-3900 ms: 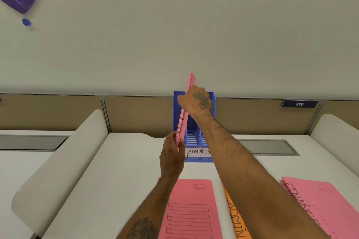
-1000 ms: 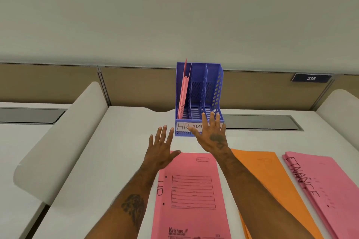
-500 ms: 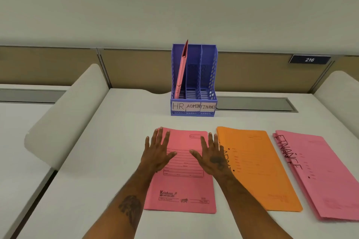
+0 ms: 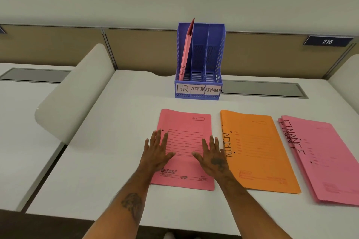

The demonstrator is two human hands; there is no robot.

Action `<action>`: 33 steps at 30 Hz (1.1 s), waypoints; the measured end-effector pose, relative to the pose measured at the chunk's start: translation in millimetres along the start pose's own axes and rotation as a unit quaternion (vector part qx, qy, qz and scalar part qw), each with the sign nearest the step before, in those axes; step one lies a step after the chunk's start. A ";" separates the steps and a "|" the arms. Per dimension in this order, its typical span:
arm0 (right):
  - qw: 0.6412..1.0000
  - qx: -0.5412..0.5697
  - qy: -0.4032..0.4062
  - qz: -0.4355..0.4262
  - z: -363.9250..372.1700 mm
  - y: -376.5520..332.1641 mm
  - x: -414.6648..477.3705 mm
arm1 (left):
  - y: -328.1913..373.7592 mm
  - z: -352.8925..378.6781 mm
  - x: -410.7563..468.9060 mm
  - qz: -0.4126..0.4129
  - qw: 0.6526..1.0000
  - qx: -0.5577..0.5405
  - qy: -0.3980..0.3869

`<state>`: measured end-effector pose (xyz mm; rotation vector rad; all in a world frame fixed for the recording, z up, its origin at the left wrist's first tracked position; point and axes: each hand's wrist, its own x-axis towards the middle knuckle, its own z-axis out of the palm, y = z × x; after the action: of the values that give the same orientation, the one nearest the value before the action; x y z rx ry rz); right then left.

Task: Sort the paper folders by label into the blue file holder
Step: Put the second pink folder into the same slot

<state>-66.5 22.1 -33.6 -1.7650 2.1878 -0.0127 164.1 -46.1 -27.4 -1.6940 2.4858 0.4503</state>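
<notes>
The blue file holder (image 4: 200, 91) stands at the back of the desk with slots labelled HR, ADMIN and FINANCE. One pink folder (image 4: 186, 50) stands tilted in the HR slot. A pink folder (image 4: 186, 122) lies flat in front of me. My left hand (image 4: 157, 151) is spread over its left edge and my right hand (image 4: 212, 156) over its right edge, fingers straight. An orange folder marked ADMIN (image 4: 256, 151) lies to its right. Pink folders marked FINANCE (image 4: 326, 159) are stacked at the far right.
The white desk (image 4: 97, 161) has curved white dividers at left (image 4: 75, 91) and right. A grey cable tray cover (image 4: 262, 89) is set in the desk behind the holder. A tan partition with a plate reading 216 (image 4: 327, 41) runs along the back.
Both hands let go of the pink folder in the HR slot and came back toward me. They now lie spread on the pink folder lying flat on the desk.
</notes>
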 end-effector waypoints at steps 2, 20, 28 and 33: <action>1.000 0.007 -0.010 0.003 4.6 -2.3 -5.4 | -2.2 6.7 -3.6 -0.010 1.000 -0.015 -0.011; 0.975 0.192 -0.012 0.116 17.5 -23.6 -10.4 | 0.9 7.8 0.0 -0.174 0.960 -0.218 0.001; 0.944 0.291 0.024 0.155 12.7 -34.5 -11.6 | -8.2 -17.8 0.6 -0.167 0.837 -0.521 -0.028; 0.933 0.319 0.020 0.169 7.5 -35.3 -11.7 | -3.5 -16.0 -9.1 -0.142 0.806 -0.575 -0.007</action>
<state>-28.9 26.5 -30.3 -1.0312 2.1443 -0.6084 172.0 -43.9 -10.6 -2.2356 1.8628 2.2089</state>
